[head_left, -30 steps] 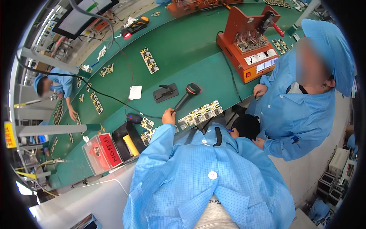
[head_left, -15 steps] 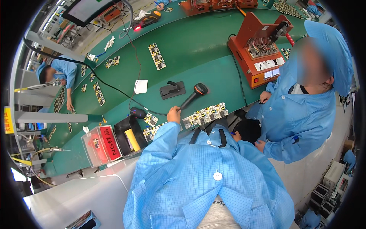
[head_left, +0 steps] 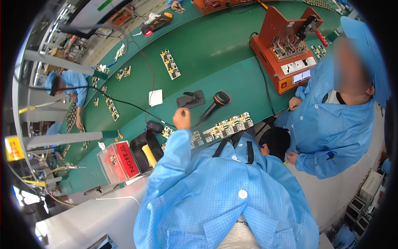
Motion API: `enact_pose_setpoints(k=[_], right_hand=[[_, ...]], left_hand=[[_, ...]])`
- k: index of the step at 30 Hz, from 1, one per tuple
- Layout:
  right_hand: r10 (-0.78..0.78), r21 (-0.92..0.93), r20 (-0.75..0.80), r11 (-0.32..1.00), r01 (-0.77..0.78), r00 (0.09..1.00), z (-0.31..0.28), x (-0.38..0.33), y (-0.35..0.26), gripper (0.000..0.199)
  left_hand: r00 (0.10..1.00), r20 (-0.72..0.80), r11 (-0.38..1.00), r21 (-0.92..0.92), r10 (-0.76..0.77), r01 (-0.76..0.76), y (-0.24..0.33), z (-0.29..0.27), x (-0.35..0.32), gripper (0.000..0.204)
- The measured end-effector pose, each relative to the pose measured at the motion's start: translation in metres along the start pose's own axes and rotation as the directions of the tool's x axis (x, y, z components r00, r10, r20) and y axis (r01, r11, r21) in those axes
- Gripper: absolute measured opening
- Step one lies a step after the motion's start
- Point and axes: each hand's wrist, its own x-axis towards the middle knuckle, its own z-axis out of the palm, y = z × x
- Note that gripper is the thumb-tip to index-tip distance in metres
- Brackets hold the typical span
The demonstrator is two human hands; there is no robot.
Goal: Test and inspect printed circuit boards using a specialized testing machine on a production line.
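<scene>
My left hand (head_left: 181,118) is raised over the near edge of the green table, fingers curled, and I make out nothing in it. Just to its right a black handheld barcode scanner (head_left: 212,108) lies on the table, its handle end near my hand but apart from it. A black scanner stand (head_left: 190,99) lies beyond. In front of my body a long panel of circuit boards (head_left: 229,127) rests at the table edge. Low by my right side, my right hand (head_left: 264,150) is closed around a slim blue pen-like thing, mostly hidden by the fingers.
To the right stands an orange test fixture (head_left: 286,62), with a co-worker (head_left: 331,120) beside it. A clear box with a red label (head_left: 124,159) and a black bin (head_left: 145,145) sit at left. Farther off are a white paper (head_left: 156,98) and a board panel (head_left: 170,64).
My left hand has let go of the scanner's handle and moved left and slightly up. The scanner stays on the table. The whole view has shifted a little.
</scene>
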Motion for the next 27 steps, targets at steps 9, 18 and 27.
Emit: enact_pose_setpoints(k=[9, 18, 27], right_hand=[[0.134, 0.516, 0.015, 0.848, -0.122, 0.991, -0.02, 0.02, 0.088, 0.027], [0.028, 0.194, 0.932, -0.88, -0.434, 0.36, -0.18, 0.035, 0.203, 0.033], [-0.221, -0.265, 0.937, -0.955, 0.136, 0.271, -0.129, 0.012, 0.26, 0.041]], left_hand=[[0.874, -0.059, 0.812, 0.343, -0.482, 0.471, -0.109, 0.081, 0.201, 0.076], [0.765, -0.343, 0.58, 0.505, -0.545, 0.64, -0.088, 0.129, 0.229, 0.079], [0.914, 0.197, 0.93, -0.024, -0.356, 0.367, -0.158, 0.063, 0.253, 0.097]])
